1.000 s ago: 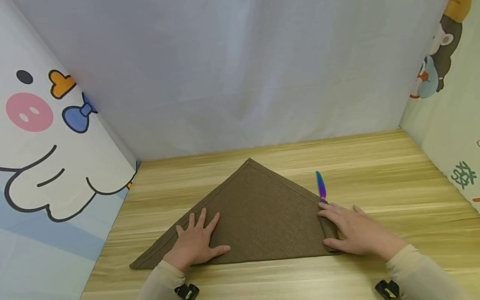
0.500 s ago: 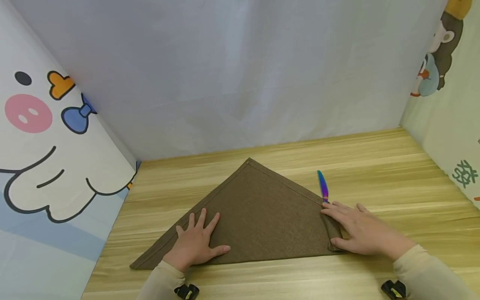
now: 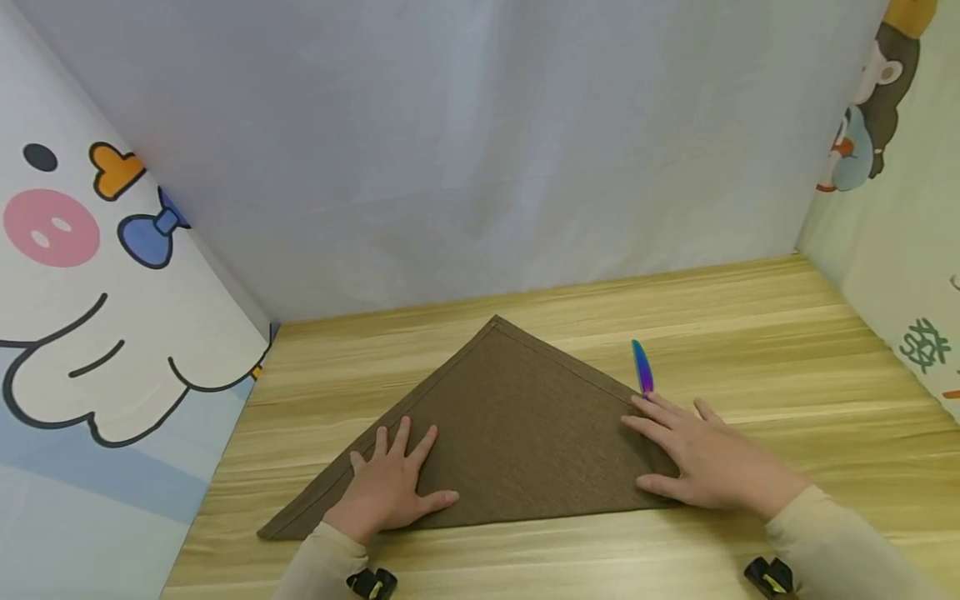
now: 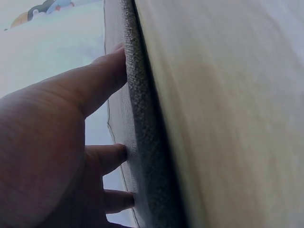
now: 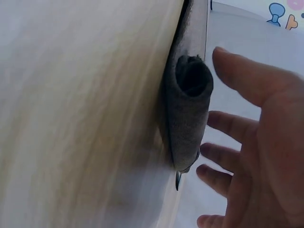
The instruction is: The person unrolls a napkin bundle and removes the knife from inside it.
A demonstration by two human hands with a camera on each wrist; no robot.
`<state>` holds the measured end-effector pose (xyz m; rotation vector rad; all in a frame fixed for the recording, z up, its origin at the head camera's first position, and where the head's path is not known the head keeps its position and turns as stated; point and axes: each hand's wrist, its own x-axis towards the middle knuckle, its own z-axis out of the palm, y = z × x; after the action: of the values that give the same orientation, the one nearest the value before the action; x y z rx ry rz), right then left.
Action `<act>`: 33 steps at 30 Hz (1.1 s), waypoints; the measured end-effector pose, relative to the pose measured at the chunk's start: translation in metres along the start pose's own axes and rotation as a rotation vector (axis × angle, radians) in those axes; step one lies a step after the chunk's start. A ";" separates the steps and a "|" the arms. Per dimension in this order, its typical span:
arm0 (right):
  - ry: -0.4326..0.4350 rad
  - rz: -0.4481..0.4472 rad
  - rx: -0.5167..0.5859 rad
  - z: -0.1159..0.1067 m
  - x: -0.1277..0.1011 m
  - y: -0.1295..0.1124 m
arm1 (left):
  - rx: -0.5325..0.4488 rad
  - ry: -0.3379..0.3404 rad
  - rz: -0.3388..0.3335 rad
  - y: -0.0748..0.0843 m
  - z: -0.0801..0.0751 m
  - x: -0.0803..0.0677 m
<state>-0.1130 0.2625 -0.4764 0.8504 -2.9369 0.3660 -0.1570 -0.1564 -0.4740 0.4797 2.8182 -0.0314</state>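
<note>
A brown cloth napkin [image 3: 525, 417] lies folded in a triangle, its point facing away. My left hand [image 3: 390, 492] rests flat on its left part, fingers spread; in the left wrist view, the thumb [image 4: 102, 76] touches the cloth near the thick folded edge. The right end is turned into a small roll [image 5: 187, 123], whose hollow end shows in the right wrist view. My right hand [image 3: 701, 458] lies over that roll with fingers extended, hiding most of it from the head view. A rainbow-coloured knife [image 3: 642, 367] sticks out beyond the roll; its lower part is hidden.
The wood-grain table [image 3: 780, 350] stretches around the napkin. A pale grey curtain [image 3: 487, 167] stands behind it, with cartoon-printed panels on the left [image 3: 112, 350] and right [image 3: 892, 275].
My right hand shifts slightly right, then back left, its fingers now reaching farther over the napkin. The roll, visible beside the fingers before, is now mostly covered. My left hand stays put.
</note>
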 end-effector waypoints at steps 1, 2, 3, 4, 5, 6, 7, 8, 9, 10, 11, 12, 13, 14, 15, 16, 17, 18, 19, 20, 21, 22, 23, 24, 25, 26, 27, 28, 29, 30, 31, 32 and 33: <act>-0.010 0.011 -0.004 0.000 0.001 -0.001 | 0.002 -0.003 -0.002 0.000 0.000 0.000; -0.019 0.020 -0.011 0.000 0.001 -0.001 | 0.003 -0.005 -0.003 0.000 -0.001 0.000; -0.030 0.033 -0.013 0.000 0.001 -0.002 | 0.003 -0.009 -0.003 0.001 -0.002 0.000; -0.044 0.044 -0.014 0.000 0.001 -0.002 | 0.009 -0.013 -0.003 0.003 -0.003 0.000; -0.056 0.053 -0.013 0.000 0.001 -0.002 | 0.014 -0.016 0.000 0.005 -0.005 0.000; -0.064 0.059 -0.011 0.000 0.001 -0.002 | 0.021 -0.018 0.005 0.008 -0.007 0.000; -0.070 0.062 -0.008 0.000 0.001 -0.002 | 0.032 -0.016 0.015 0.013 -0.009 0.001; -0.072 0.063 -0.005 0.000 0.001 -0.002 | 0.044 -0.011 0.029 0.018 -0.011 0.001; -0.072 0.061 -0.003 0.001 0.001 -0.001 | 0.053 -0.009 0.043 0.025 -0.013 0.002; -0.070 0.059 -0.003 0.001 0.001 -0.001 | 0.061 -0.002 0.062 0.032 -0.015 0.003; -0.066 0.056 -0.004 0.001 0.002 -0.001 | 0.069 0.003 0.080 0.040 -0.016 0.005; -0.062 0.054 -0.007 0.002 0.002 -0.001 | 0.080 0.006 0.096 0.047 -0.017 0.007; -0.058 0.052 -0.011 0.003 0.002 0.000 | 0.090 0.010 0.113 0.054 -0.018 0.008; -0.056 0.051 -0.016 0.004 0.003 0.000 | 0.096 0.010 0.124 0.061 -0.019 0.009; -0.054 0.051 -0.019 0.005 0.003 0.000 | 0.098 0.005 0.132 0.066 -0.019 0.011; -0.053 0.050 -0.023 0.005 0.004 0.000 | 0.104 0.001 0.139 0.071 -0.019 0.012; -0.054 0.051 -0.026 0.005 0.005 -0.001 | 0.113 -0.006 0.141 0.075 -0.018 0.013; -0.056 0.051 -0.029 0.006 0.005 -0.001 | 0.112 -0.017 0.144 0.078 -0.018 0.014; -0.058 0.052 -0.031 0.005 0.005 -0.001 | 0.114 -0.027 0.144 0.080 -0.017 0.015; -0.060 0.051 -0.032 0.005 0.006 -0.001 | 0.122 -0.038 0.143 0.082 -0.016 0.015; -0.060 0.050 -0.031 0.004 0.006 -0.001 | 0.127 -0.049 0.141 0.083 -0.015 0.016; -0.060 0.049 -0.033 0.004 0.006 -0.001 | 0.133 -0.056 0.140 0.084 -0.014 0.016; -0.061 0.049 -0.034 0.003 0.006 -0.001 | 0.141 -0.061 0.139 0.084 -0.013 0.016; -0.061 0.049 -0.036 0.002 0.006 -0.001 | 0.144 -0.065 0.139 0.084 -0.012 0.015; -0.060 0.049 -0.036 0.002 0.005 -0.001 | 0.149 -0.062 0.140 0.084 -0.012 0.015; -0.059 0.047 -0.036 0.001 0.005 -0.001 | 0.149 -0.059 0.143 0.083 -0.011 0.015; -0.058 0.048 -0.038 0.001 0.005 0.000 | 0.143 -0.057 0.145 0.082 -0.010 0.015; -0.058 0.049 -0.040 0.001 0.004 0.000 | 0.138 -0.052 0.150 0.082 -0.009 0.015; -0.057 0.053 -0.041 0.001 0.003 0.001 | 0.134 -0.048 0.155 0.081 -0.009 0.015; -0.055 0.054 -0.042 0.001 0.002 0.002 | 0.127 -0.044 0.159 0.081 -0.008 0.015; -0.055 0.058 -0.042 0.002 0.001 0.003 | 0.122 -0.041 0.163 0.080 -0.007 0.015; -0.056 0.062 -0.041 0.002 0.000 0.004 | 0.120 -0.040 0.166 0.080 -0.007 0.015; -0.059 0.069 -0.041 0.002 -0.001 0.004 | 0.118 -0.038 0.168 0.080 -0.006 0.015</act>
<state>-0.1148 0.2660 -0.4796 0.7693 -3.0226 0.2892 -0.1460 -0.0759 -0.4699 0.7333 2.7392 -0.1720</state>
